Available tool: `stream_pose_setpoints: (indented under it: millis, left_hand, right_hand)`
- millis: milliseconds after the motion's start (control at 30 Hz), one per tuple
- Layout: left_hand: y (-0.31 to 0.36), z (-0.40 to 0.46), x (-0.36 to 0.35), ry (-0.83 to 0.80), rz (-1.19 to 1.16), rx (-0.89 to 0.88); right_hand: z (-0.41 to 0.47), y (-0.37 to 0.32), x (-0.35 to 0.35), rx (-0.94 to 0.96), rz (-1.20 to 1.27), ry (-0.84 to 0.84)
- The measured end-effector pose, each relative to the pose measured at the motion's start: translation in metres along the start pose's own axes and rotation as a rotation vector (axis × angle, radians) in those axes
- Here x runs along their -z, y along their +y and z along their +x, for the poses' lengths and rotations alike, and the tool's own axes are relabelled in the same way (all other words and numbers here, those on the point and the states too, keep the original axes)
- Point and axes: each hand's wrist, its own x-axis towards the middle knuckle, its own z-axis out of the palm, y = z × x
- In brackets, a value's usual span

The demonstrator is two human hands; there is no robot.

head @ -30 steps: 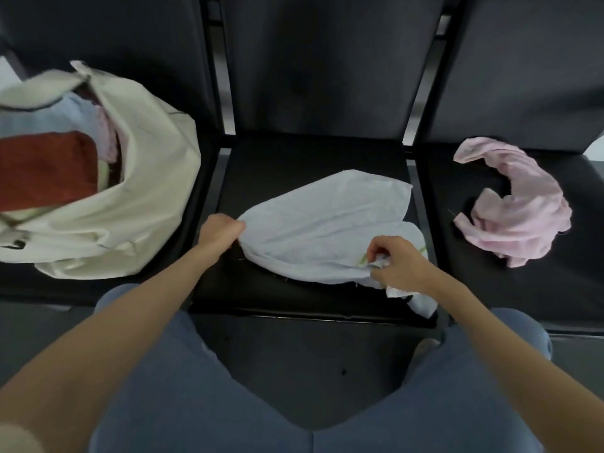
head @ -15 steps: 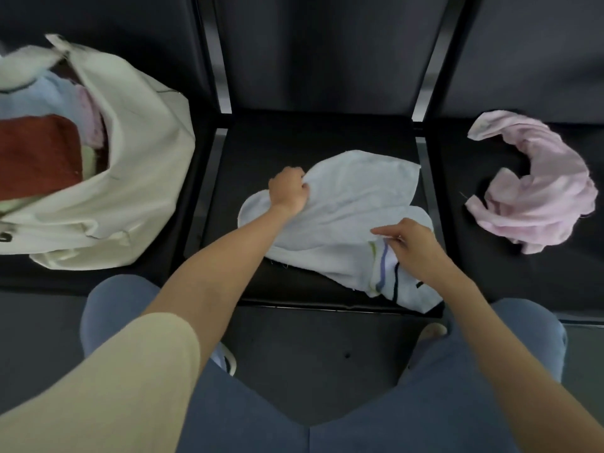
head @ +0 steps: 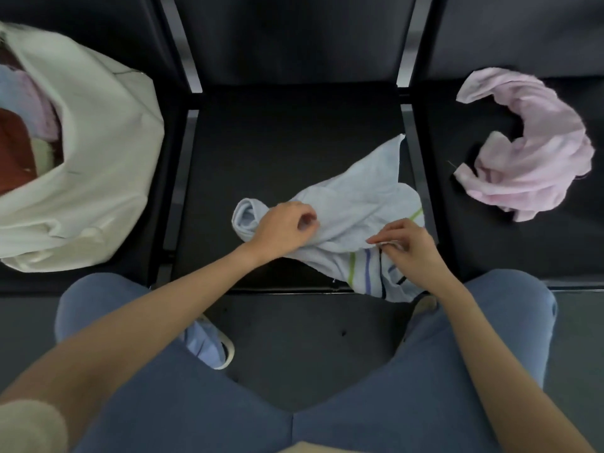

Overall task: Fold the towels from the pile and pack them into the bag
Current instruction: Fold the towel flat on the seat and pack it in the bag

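Note:
A pale blue towel (head: 356, 204) with green, blue and black stripes lies crumpled on the middle black seat (head: 281, 152), one end hanging over the front edge. My left hand (head: 284, 227) grips a fold of it near its rolled left end. My right hand (head: 405, 250) pinches the cloth's edge at the striped part. A cream cloth bag (head: 98, 165) stands open on the left seat, with red, pink and pale blue folded towels inside. A crumpled pink towel (head: 536, 152) lies on the right seat.
Three black seats with dark backrests stand in a row, metal frame bars between them. My knees in blue trousers are close to the middle seat's front edge. A light shoe (head: 209, 344) shows on the dark floor between my legs.
My left hand has pulled the towel's left part rightward and toward me, bunching the cloth. My right hand stayed at the striped edge. The view has tilted down.

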Motion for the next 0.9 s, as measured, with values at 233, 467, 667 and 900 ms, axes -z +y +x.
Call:
stream_pose_setpoints:
  millis: [233, 467, 667, 900]
  left_hand:
    - [0.016, 0.039, -0.007, 0.242, 0.001, 0.338]
    - [0.015, 0.053, -0.016, 0.115, -0.013, 0.566]
    - [0.016, 0.054, -0.019, 0.144, -0.159, 0.617]
    - [0.035, 0.046, -0.007, 0.243, -0.444, 0.362]
  right_hand:
    - [-0.005, 0.005, -0.007, -0.007, 0.090, 0.199]
    - [-0.008, 0.009, -0.002, 0.001, 0.136, 0.249]
    - [-0.007, 0.005, 0.001, 0.099, 0.093, 0.161]
    - [0.015, -0.031, 0.009, 0.150, 0.168, 0.208]
